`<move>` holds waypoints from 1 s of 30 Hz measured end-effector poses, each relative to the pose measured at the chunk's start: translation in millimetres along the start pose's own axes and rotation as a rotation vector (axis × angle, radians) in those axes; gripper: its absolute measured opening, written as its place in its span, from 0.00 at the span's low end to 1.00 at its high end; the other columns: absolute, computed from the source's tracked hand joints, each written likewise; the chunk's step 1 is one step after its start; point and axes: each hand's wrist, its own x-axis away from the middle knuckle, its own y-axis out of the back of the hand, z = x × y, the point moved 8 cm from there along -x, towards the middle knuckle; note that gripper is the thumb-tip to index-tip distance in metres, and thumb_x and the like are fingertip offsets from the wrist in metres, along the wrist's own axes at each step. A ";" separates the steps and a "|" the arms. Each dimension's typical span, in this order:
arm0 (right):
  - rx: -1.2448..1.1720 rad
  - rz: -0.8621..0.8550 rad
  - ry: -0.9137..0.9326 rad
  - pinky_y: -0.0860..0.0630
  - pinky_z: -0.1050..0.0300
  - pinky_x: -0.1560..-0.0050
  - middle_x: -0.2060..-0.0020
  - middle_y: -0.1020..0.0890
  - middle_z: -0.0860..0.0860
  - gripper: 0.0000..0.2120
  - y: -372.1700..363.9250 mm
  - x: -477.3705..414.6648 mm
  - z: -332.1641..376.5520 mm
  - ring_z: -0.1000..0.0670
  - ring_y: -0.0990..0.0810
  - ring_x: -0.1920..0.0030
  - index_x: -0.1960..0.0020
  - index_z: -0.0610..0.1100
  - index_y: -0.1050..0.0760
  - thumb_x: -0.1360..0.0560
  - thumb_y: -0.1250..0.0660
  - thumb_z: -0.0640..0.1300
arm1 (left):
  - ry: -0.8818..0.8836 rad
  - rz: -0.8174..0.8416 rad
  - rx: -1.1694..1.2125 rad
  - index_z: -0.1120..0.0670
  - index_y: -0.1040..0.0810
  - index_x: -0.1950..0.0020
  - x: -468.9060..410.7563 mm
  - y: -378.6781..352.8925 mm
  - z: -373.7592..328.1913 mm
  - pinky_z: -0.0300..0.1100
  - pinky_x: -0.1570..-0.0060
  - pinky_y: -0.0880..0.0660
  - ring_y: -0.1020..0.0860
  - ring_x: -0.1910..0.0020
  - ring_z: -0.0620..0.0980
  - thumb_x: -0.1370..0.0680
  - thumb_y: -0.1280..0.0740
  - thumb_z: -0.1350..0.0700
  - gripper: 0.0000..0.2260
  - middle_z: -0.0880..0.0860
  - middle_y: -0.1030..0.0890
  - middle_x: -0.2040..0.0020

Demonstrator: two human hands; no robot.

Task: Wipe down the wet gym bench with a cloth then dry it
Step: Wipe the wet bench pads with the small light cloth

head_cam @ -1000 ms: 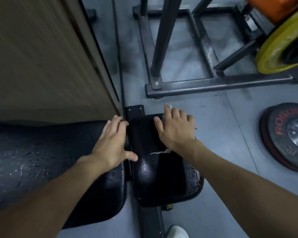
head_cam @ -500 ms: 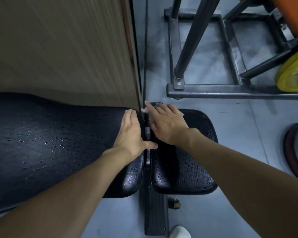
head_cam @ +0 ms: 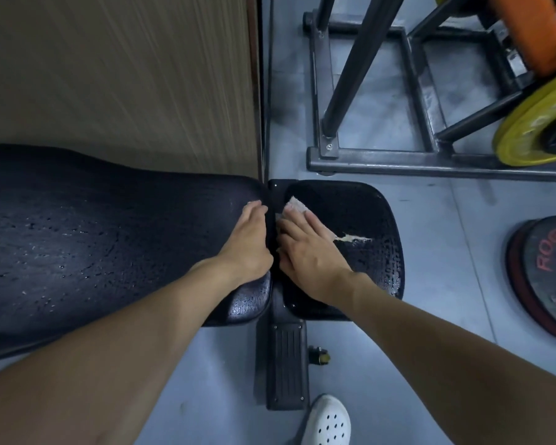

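Wood-grain panel (head_cam: 109, 75) upper left, standing on grey floor (head_cam: 446, 252). Dark steel rack frame (head_cam: 398, 162) upper right; yellow weight plate (head_cam: 527, 130) against it, blurred orange part (head_cam: 540, 33) above. Black weight plate (head_cam: 549, 277), red lettering, flat on floor at right. White perforated shoe (head_cam: 328, 422) at bottom edge.

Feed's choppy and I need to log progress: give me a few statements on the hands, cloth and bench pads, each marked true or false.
1. The right hand presses the cloth flat on the small seat pad. True.
2. The left hand holds a second cloth. False: it rests bare on the end of the long pad.
3. The long pad is dry. False: droplets are scattered over it.
4. The seat pad's cover has a tear. True.
5. A weight plate lies on the bench. False: the dark plate lies on the floor, to the right.
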 end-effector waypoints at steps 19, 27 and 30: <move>-1.431 -0.190 -0.708 0.20 0.47 0.49 0.54 0.15 0.43 0.15 53.8 10.2 154.5 0.44 0.17 0.52 0.47 0.40 0.20 0.18 0.44 0.45 | 0.398 -0.178 1.266 0.58 0.21 0.46 138.8 77.0 93.6 0.49 0.47 0.22 0.19 0.52 0.54 0.21 0.45 0.56 0.14 0.55 0.16 0.52; -1.742 0.126 -0.583 0.26 0.38 0.35 0.40 0.20 0.33 0.28 77.3 -70.2 391.4 0.35 0.20 0.39 0.34 0.32 0.27 0.21 0.39 0.56 | 0.224 -0.259 1.214 0.62 0.22 0.53 283.2 251.5 211.0 0.53 0.51 0.19 0.17 0.56 0.55 0.21 0.36 0.62 0.05 0.59 0.17 0.58; -1.626 0.232 -0.443 0.24 0.35 0.39 0.43 0.19 0.32 0.21 87.9 -99.9 495.6 0.33 0.20 0.42 0.37 0.33 0.27 0.24 0.35 0.46 | 0.244 -0.453 1.168 0.62 0.26 0.48 345.2 318.1 274.2 0.58 0.54 0.18 0.17 0.57 0.56 0.20 0.36 0.61 0.04 0.58 0.19 0.57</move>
